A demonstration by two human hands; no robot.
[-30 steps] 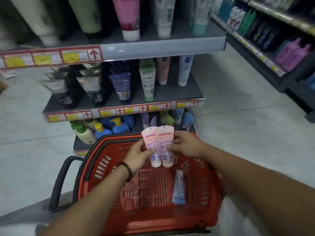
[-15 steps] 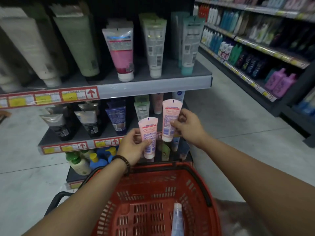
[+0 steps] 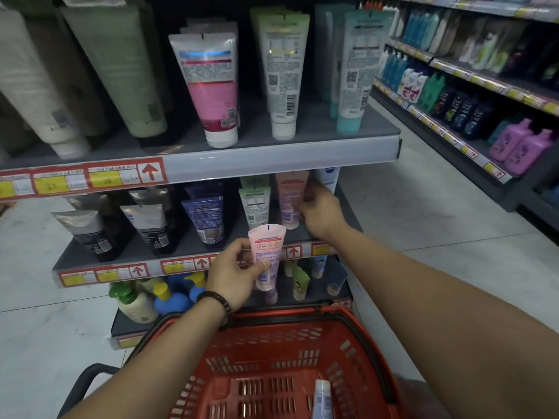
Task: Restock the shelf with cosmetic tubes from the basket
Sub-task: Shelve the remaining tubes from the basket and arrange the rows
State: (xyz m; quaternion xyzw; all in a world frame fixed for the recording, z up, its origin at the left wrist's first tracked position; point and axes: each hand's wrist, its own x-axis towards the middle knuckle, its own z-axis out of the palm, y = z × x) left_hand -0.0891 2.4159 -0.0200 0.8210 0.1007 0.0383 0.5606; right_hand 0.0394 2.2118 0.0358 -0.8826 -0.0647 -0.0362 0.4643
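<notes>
Left hand [image 3: 234, 275] pinches pink tube [image 3: 268, 252], thumb across its front. Right hand [image 3: 322, 211]: fingers curled round second tube [image 3: 289, 198], upright on shelf [image 3: 130, 254].

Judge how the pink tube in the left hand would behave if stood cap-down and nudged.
Tall on a narrow cap, the pink tube probably tips easily. Its flat crimped top suggests a soft, squeezable body. The left hand holds it by fingertips, so likely light.

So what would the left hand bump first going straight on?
Its own tube leads, and would probably meet the pink tube that the right hand grips on the shelf; depth is unclear.
</notes>
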